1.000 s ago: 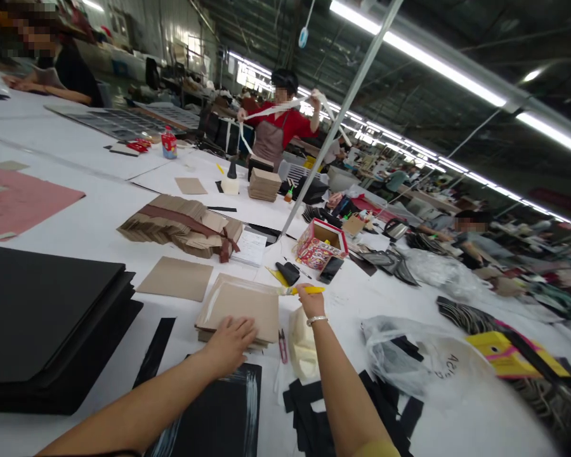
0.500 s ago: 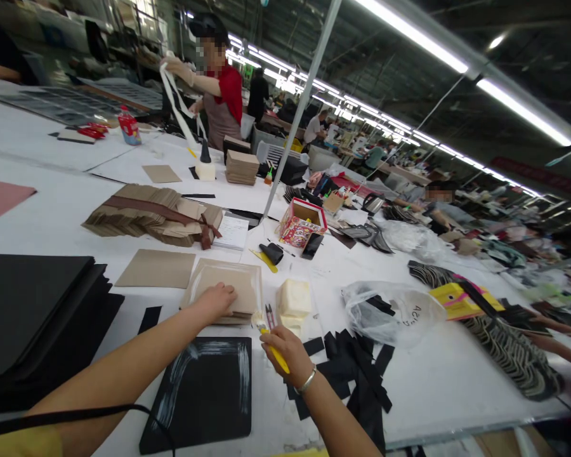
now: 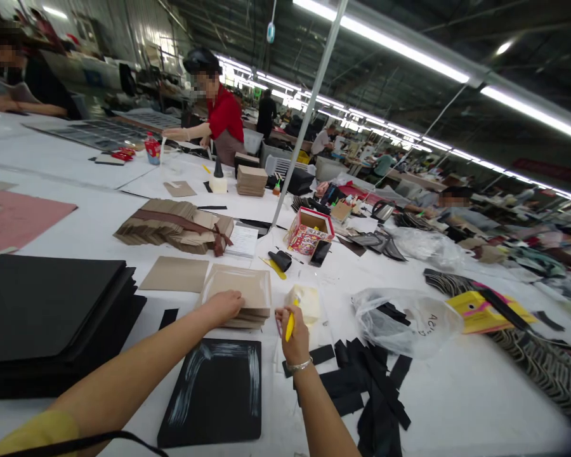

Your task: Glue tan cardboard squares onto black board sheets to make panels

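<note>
My left hand (image 3: 224, 306) lies on a stack of beige cardboard pieces (image 3: 254, 282), fingers resting across the top piece, which has whitish streaks along its edges. My right hand (image 3: 295, 336) is closed round a yellow-handled brush (image 3: 290, 325). The brush's head end is at a cream-coloured block-shaped container (image 3: 309, 303), its bristles hard to make out. Partly hidden beside my right fingers is a small pinkish tool (image 3: 279, 326); I cannot tell whether it is held. Nearest me lies a black panel (image 3: 219, 393) with white brushed streaks along its top and sides.
Black strips (image 3: 356, 381) lie in a heap to the right, near a clear plastic bag (image 3: 409, 324). Thick black sheets (image 3: 52, 311) are piled at left. Beyond stand a tied cardboard bundle (image 3: 171, 222), a patterned box (image 3: 309, 231) and a metal pole (image 3: 309, 114). A co-worker (image 3: 226, 120) stands across the table.
My right hand has turned upright and brought the brush to the cream container. My left hand stays on the cardboard stack. The view has shifted, and the co-worker opposite has lowered their hands.
</note>
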The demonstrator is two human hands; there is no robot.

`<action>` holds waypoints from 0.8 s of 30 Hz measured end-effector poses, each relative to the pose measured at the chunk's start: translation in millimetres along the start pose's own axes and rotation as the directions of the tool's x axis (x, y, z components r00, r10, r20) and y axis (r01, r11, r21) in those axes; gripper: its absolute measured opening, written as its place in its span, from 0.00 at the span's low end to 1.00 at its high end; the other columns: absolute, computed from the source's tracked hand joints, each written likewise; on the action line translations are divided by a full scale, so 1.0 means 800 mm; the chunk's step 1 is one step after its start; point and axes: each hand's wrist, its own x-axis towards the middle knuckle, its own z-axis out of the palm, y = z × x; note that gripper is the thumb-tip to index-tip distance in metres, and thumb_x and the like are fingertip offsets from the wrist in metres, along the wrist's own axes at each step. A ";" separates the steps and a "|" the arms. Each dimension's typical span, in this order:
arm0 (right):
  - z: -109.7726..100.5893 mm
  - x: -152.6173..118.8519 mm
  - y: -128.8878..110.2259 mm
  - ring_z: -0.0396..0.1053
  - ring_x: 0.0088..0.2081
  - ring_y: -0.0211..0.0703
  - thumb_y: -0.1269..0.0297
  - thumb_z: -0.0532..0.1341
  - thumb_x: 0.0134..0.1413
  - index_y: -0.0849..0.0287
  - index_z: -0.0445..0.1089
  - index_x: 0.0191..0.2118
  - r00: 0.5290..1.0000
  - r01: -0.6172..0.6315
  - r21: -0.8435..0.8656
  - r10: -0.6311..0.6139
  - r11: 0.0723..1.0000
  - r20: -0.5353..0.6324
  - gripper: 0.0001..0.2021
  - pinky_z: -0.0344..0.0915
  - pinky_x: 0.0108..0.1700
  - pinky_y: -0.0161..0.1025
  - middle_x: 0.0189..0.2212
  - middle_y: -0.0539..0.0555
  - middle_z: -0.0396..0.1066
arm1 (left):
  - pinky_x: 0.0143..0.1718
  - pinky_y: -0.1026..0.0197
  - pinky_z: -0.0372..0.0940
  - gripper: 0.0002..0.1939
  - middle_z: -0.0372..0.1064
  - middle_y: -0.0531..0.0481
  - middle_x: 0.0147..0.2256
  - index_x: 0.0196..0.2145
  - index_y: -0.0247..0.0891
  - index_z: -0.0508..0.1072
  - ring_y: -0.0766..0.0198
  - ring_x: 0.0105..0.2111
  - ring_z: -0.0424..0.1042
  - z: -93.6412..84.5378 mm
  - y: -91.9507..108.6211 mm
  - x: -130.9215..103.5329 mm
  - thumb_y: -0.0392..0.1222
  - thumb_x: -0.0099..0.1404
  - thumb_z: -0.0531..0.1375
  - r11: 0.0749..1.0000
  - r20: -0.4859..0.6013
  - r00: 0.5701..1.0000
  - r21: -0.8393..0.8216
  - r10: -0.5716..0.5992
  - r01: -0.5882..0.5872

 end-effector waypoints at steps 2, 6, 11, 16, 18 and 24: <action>0.000 -0.003 -0.006 0.71 0.34 0.38 0.57 0.48 0.59 0.57 0.59 0.39 0.998 0.000 -0.010 0.000 1.000 -0.069 0.10 0.65 0.37 0.36 0.35 0.54 0.70 | 0.41 0.58 0.62 0.08 0.66 0.45 0.35 0.34 0.37 0.67 0.59 0.38 0.67 -0.014 -0.002 -0.017 0.32 0.58 0.50 0.992 -0.199 0.973 -0.066 -0.120 0.109; 0.014 -0.020 -0.015 0.69 0.33 0.40 0.57 0.51 0.56 0.57 0.60 0.36 0.997 -0.021 -0.070 0.015 0.997 -0.081 0.09 0.64 0.36 0.36 0.31 0.53 0.68 | 0.37 0.62 0.65 0.08 0.68 0.48 0.33 0.35 0.36 0.66 0.63 0.34 0.69 -0.039 0.006 -0.070 0.37 0.57 0.52 0.762 -0.473 0.625 -0.551 -0.621 0.340; 0.055 -0.041 -0.024 0.65 0.30 0.38 0.57 0.53 0.55 0.57 0.58 0.34 0.997 -0.053 0.009 0.054 0.999 -0.055 0.09 0.62 0.34 0.35 0.28 0.50 0.64 | 0.42 0.58 0.65 0.09 0.72 0.51 0.30 0.31 0.37 0.70 0.60 0.35 0.71 -0.031 0.046 -0.124 0.42 0.51 0.56 0.459 -0.267 0.601 -0.868 -0.754 0.190; 0.053 -0.065 -0.019 0.60 0.26 0.35 0.56 0.56 0.51 0.58 0.56 0.33 0.994 -0.072 0.040 0.075 0.997 -0.076 0.11 0.61 0.32 0.34 0.25 0.46 0.58 | 0.47 0.54 0.61 0.20 0.72 0.48 0.33 0.39 0.36 0.69 0.57 0.39 0.70 0.013 0.078 -0.155 0.43 0.47 0.62 0.093 -0.048 0.629 -0.995 -0.776 0.039; 0.039 -0.080 -0.009 0.60 0.26 0.35 0.56 0.56 0.51 0.58 0.57 0.34 0.996 -0.075 0.044 0.077 0.996 -0.038 0.11 0.60 0.32 0.34 0.25 0.46 0.58 | 0.45 0.54 0.62 0.23 0.71 0.48 0.33 0.42 0.36 0.68 0.58 0.40 0.69 0.032 0.077 -0.171 0.46 0.48 0.63 -0.136 0.050 0.649 -0.987 -0.759 -0.083; 0.005 -0.148 0.046 0.62 0.24 0.36 0.56 0.52 0.54 0.57 0.58 0.34 0.973 -0.133 -0.194 0.165 0.972 0.160 0.10 0.58 0.29 0.33 0.25 0.48 0.62 | 0.27 0.66 0.63 0.18 0.67 0.54 0.27 0.37 0.38 0.69 0.67 0.27 0.67 0.103 0.059 -0.229 0.52 0.54 0.58 -0.346 0.312 0.592 -0.936 -0.743 0.059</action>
